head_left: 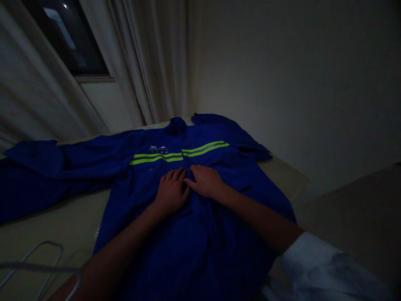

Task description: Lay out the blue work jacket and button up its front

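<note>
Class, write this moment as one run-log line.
left hand: on blue jacket, near front seam | right hand: likewise, close beside left | jacket: spread, striped chest up, on pale surface

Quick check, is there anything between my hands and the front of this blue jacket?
Nothing visible: your left hand and right hand both rest on the blue jacket, near its front opening, just below the yellow-green stripes.
</note>
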A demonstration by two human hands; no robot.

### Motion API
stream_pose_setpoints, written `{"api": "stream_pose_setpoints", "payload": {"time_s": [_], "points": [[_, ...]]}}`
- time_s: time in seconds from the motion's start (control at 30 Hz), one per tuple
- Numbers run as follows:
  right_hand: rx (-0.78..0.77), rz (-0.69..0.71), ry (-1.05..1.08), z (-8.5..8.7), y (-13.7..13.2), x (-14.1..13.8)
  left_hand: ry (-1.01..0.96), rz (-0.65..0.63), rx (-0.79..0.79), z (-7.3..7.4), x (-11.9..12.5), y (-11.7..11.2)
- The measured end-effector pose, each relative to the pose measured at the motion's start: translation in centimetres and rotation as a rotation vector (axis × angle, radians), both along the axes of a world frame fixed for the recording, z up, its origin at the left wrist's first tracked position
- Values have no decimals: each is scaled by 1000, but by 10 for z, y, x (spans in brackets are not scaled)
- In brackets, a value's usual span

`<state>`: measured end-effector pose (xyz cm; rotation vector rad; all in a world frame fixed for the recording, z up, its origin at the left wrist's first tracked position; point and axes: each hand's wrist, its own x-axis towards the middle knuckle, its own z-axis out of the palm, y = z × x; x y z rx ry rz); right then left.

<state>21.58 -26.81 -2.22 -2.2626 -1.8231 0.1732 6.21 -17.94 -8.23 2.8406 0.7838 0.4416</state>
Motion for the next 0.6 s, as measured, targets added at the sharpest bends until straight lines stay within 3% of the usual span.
{"api": "stream_pose_setpoints", "payload": {"time_s": [0.13, 0.3, 0.37, 0.6], "points": [[-83, -141, 44, -11, 28, 17, 22, 39, -44, 10, -1, 10], [170, -135, 408, -43, 30, 40, 125, 51, -33, 31, 19, 29], [230, -98, 501, -51, 30, 43, 144, 27, 1, 33, 31, 38], [276, -84, 727, -54, 36, 53, -149, -107, -105, -1, 38, 54]]}}
